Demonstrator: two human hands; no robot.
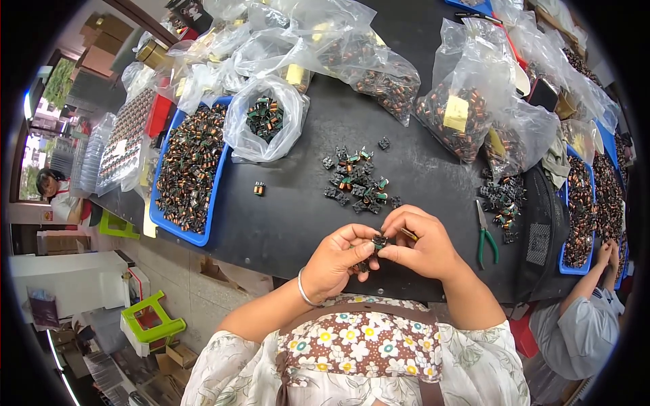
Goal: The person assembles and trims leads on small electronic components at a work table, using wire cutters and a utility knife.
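Left hand (pixel 347 253) pinches a small part (pixel 380 241) above the table (pixel 291 196), presumably to steady it; right hand (pixel 425 245) meets it, gripping a thin rod (pixel 409 233). Pile (pixel 359 177) and pliers (pixel 482 233) lie near, apparently for easy reach.

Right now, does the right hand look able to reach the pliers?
Probably yes: the green-handled pliers lie on the table to the right of the right hand, and nothing visible blocks the way. Its fingers are at a small dark part and may need freeing first.
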